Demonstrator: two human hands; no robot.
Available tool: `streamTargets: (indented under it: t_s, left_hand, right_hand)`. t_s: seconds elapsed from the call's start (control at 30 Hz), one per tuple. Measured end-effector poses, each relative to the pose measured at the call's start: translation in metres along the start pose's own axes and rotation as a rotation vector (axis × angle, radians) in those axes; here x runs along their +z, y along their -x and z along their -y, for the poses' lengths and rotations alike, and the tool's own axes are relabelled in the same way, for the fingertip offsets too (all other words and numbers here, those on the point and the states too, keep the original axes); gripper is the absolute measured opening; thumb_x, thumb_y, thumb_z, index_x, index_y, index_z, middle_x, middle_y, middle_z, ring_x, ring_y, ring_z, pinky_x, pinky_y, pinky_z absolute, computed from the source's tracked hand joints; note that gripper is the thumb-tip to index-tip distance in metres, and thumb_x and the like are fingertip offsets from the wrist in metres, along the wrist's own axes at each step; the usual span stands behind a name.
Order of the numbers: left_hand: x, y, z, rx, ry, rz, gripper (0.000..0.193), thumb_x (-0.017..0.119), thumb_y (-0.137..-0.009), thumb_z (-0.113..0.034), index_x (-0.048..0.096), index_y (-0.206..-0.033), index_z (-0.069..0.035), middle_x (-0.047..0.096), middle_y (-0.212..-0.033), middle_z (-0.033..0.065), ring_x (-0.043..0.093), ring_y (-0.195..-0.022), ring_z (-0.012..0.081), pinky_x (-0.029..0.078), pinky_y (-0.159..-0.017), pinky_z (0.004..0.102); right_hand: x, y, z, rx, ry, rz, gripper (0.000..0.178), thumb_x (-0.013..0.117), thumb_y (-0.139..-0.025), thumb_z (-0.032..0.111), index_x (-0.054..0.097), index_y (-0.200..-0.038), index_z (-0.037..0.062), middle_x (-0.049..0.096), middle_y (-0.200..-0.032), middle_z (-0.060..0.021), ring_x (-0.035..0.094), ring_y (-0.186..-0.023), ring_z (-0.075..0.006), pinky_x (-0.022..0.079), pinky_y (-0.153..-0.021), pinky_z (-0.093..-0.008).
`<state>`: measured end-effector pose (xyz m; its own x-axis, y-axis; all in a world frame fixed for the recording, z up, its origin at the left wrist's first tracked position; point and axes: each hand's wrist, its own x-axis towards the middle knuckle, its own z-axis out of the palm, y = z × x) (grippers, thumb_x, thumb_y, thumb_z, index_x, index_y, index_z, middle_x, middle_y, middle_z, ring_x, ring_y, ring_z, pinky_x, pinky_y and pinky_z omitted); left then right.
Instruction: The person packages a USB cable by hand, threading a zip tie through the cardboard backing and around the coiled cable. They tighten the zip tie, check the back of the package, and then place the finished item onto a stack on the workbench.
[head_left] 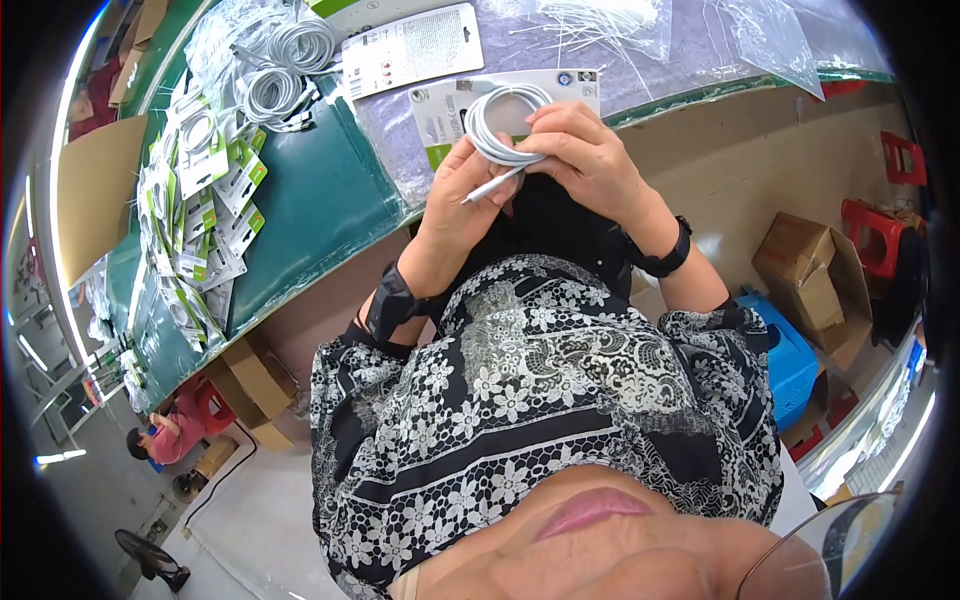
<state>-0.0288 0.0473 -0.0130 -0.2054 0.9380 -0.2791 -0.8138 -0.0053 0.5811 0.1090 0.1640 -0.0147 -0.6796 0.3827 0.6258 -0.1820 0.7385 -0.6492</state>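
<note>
A coiled white cable [476, 133] is held up at the table's edge between both hands. My left hand [457, 198] is closed on the lower left of the coil, near a straight plug end that points down and left. With bent fingers, my right hand [592, 160] pinches the coil's right side, close to where a strand crosses the loops. Directly behind the coil lies a white and green printed packaging card [433, 108], partly hidden by the cable and hands. Another printed card [412, 50] lies just beyond it.
Several coiled cables [275, 95] lie at the far left of the green table [320, 185]. A heap of carded cables [200, 215] spreads left. Thin white ties [600, 30] and clear bags [770, 45] lie at the back. A cardboard box [800, 270] and red stool [872, 235] stand right.
</note>
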Motion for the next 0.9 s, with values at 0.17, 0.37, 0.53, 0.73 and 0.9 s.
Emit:
streamTargets:
  t_s: [0.17,0.37,0.53,0.73,0.9]
  left_hand:
    - [0.002,0.012,0.002,0.053,0.058,0.186,0.027,0.044,-0.098,-0.026,0.046,-0.08,-0.007,0.044,-0.072,0.0015,0.042,-0.055,0.0092,0.035,-0.049,0.0224]
    - [0.004,0.02,-0.009,-0.006,0.003,0.248,0.024,0.045,-0.097,-0.023,0.044,-0.079,-0.007,0.043,-0.074,0.0016,0.039,-0.053,0.0085,0.033,-0.048,0.0226]
    - [0.002,0.029,-0.011,-0.073,-0.169,0.288,0.022,0.046,-0.096,-0.023,0.045,-0.081,-0.007,0.043,-0.074,0.001,0.036,-0.051,0.0071,0.031,-0.047,0.0221]
    - [-0.001,0.04,-0.017,-0.296,-0.193,0.209,0.027,0.047,-0.096,-0.028,0.042,-0.077,-0.009,0.039,-0.073,-0.0004,0.037,-0.055,0.0074,0.03,-0.044,0.0222]
    - [-0.008,0.055,-0.012,-0.329,-0.038,0.167,0.022,0.044,-0.098,-0.025,0.051,-0.093,-0.005,0.047,-0.075,-0.0006,0.034,-0.05,0.0058,0.029,-0.045,0.0219]
  right_hand:
    - [-0.005,-0.008,0.035,-0.136,0.252,0.002,0.019,0.071,-0.071,0.005,0.064,-0.089,0.0061,0.059,-0.089,-0.0047,0.06,-0.092,-0.0238,0.049,-0.078,-0.0336]
    - [-0.008,0.0,0.047,-0.236,0.399,0.111,0.013,0.067,-0.075,0.014,0.062,-0.086,0.0075,0.057,-0.088,-0.0021,0.059,-0.087,-0.0193,0.046,-0.069,-0.0314]
    - [-0.018,0.005,0.05,-0.287,0.41,0.173,0.014,0.067,-0.075,0.015,0.062,-0.085,0.0077,0.057,-0.087,-0.0019,0.059,-0.087,-0.0184,0.045,-0.067,-0.0307]
    - [-0.023,0.008,0.05,-0.334,0.445,0.234,0.014,0.067,-0.076,0.018,0.06,-0.084,0.0093,0.055,-0.083,-0.0006,0.059,-0.084,-0.0155,0.045,-0.065,-0.0294]
    - [-0.034,0.004,0.063,-0.297,0.35,0.472,0.014,0.066,-0.077,0.019,0.056,-0.08,0.0107,0.049,-0.076,0.001,0.056,-0.075,-0.014,0.043,-0.061,-0.029]
